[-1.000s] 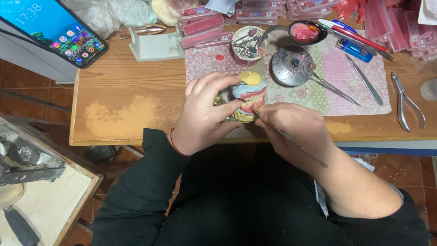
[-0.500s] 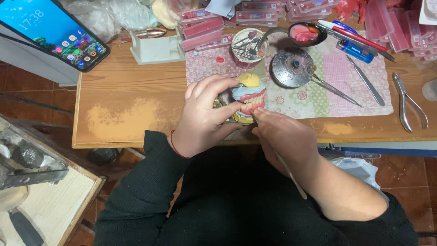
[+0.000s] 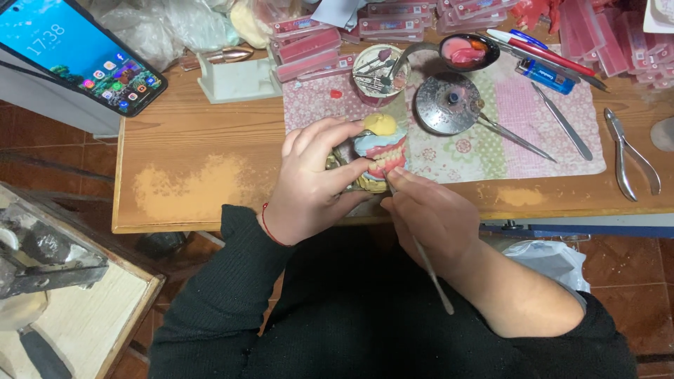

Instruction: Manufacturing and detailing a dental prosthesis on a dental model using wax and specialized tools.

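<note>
My left hand [image 3: 312, 182] grips a dental model [image 3: 379, 151] with pink gums, rows of teeth and a yellow base, held just above the wooden table's front edge. My right hand [image 3: 432, 217] is closed on a thin metal tool [image 3: 430, 265]. Its tip touches the teeth at the front of the model, and its handle runs back toward my body. Both sleeves are black, and a red thread circles my left wrist.
On a patterned cloth [image 3: 533, 140] lie a round metal lid [image 3: 446, 104], a tin of burs [image 3: 378, 70], a spoon with pink wax [image 3: 463, 50], pens and a spatula. Pliers [image 3: 628, 158] lie at right. A phone [image 3: 77, 52] leans at left. Pink boxes line the back.
The view has shifted slightly. My right hand has turned the tool so its handle points more toward my body, with the tip staying at the teeth. My left hand keeps holding the model.
</note>
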